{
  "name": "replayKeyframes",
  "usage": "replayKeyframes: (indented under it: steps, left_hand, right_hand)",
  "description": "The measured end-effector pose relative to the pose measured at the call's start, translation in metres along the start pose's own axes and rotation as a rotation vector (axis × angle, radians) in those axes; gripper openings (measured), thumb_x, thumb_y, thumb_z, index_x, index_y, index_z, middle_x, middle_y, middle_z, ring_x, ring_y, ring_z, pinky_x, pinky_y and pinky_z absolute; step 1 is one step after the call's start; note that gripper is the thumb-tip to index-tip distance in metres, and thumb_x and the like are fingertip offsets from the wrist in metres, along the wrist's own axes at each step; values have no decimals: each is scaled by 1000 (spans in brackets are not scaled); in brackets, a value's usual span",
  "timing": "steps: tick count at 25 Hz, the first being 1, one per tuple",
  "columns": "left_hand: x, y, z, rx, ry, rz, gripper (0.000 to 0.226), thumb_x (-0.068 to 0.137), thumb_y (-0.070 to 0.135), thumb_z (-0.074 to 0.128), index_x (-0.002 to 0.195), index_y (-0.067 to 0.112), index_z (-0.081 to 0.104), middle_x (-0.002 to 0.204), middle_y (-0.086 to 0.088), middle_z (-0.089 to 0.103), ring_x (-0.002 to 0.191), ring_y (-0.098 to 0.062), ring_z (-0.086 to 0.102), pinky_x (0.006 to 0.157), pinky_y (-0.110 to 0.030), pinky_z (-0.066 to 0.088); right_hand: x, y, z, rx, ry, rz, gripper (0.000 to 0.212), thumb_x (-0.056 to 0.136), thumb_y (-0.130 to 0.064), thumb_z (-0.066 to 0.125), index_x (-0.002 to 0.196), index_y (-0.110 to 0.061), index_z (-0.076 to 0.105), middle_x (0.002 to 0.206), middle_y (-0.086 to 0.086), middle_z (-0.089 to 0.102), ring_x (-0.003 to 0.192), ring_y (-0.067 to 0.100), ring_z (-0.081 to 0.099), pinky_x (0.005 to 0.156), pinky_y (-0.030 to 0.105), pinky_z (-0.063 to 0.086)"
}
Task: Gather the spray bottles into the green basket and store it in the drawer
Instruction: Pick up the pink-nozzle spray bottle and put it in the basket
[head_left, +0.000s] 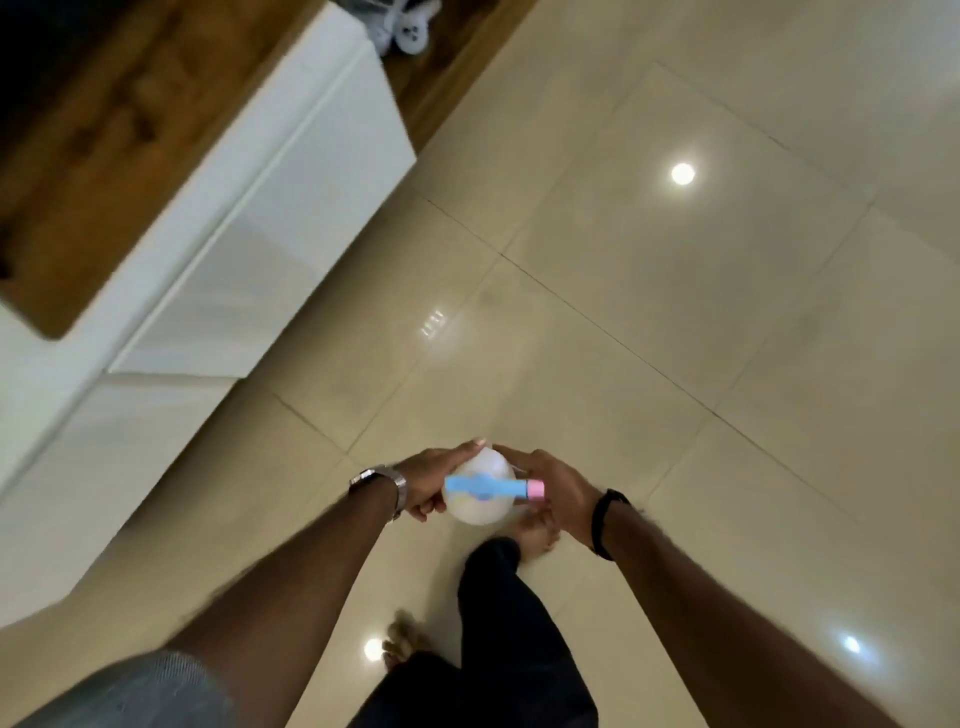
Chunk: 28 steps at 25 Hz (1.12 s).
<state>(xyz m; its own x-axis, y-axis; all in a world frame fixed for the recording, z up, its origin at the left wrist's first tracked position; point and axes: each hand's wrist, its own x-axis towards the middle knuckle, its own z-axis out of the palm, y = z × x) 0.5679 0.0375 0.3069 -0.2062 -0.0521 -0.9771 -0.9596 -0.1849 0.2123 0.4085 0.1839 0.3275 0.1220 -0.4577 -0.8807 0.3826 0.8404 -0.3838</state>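
A white round spray bottle (480, 506) with a light blue trigger head and a pink nozzle tip sits between both my hands, seen from above. My left hand (428, 486) grips its left side, a metal watch on the wrist. My right hand (553, 491) cups its right side by the pink nozzle, a black band on the wrist. The green basket is not in view. The frame is motion-blurred.
A white cabinet with drawer fronts (249, 244) and a wooden top (98, 156) runs along the left. Glossy beige floor tiles (649, 312) fill the middle and right. My legs and bare feet (535, 535) are below the hands. A white plush object (408, 26) lies at the top.
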Motion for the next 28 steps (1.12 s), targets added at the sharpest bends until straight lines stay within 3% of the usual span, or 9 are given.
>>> replayKeyframes:
  steps: [2,5,8,10,12,16,19,22,28]
  left_hand:
    - [-17,-20,-29,-42,55,-8,60,83,70,37,89,17,63,57,-4,51,39,-14,39,54,-23,41]
    - [-56,-58,-52,-182,116,-10,62,92,65,27,86,12,58,51,-2,51,38,-15,39,55,-23,46]
    - [-110,-98,-54,-307,183,41,79,88,77,13,88,11,57,45,-1,56,35,-15,46,48,-22,48]
    - [-140,-126,-58,-387,211,85,93,79,85,3,87,11,59,50,-6,65,38,-18,57,50,-25,52]
    - [-168,-164,-64,-388,333,125,100,75,87,0,89,14,67,65,-9,75,55,-24,70,65,-32,57]
    - [-211,-251,-68,-352,791,275,60,95,67,14,101,28,59,83,9,65,79,-27,62,65,-31,41]
    - [-234,-304,-69,-561,961,445,34,104,41,29,98,17,53,82,0,63,80,-30,62,64,-35,45]
    - [-249,-362,-87,-699,1105,410,38,105,34,31,126,11,52,114,-7,66,102,-28,62,88,-42,51]
    - [-261,-449,-119,-853,1272,319,39,105,34,31,135,15,47,125,-5,63,110,-26,60,92,-38,50]
  right_hand:
    - [-1,-19,29,27,37,2,45,92,-19,47,134,-25,60,124,11,65,104,23,63,65,27,51]
    - [-8,-39,98,-142,15,-80,55,93,3,45,143,-21,50,107,12,62,96,22,56,75,30,45]
    - [-29,-44,175,-481,103,-232,80,88,-35,73,154,-24,29,133,-2,55,118,19,57,99,39,52]
    - [-34,-47,217,-579,187,-319,88,78,-60,73,149,-28,32,129,-8,59,112,13,61,94,34,54]
    - [-31,-45,262,-624,206,-398,75,77,-69,67,137,-32,42,115,-13,66,102,6,65,87,31,56]
    - [-19,-34,359,-665,144,-461,57,86,-68,56,130,-32,50,108,-13,69,98,6,68,87,42,60]
    - [-12,-26,427,-763,94,-503,53,93,-58,54,131,-22,52,112,-1,68,101,15,68,91,46,57]
    - [8,-21,499,-914,16,-546,51,96,-57,48,135,-24,49,121,5,60,104,18,64,96,45,54]
    - [41,-12,602,-1081,-109,-593,58,94,-65,39,142,-32,38,130,-1,47,100,12,56,90,28,45]
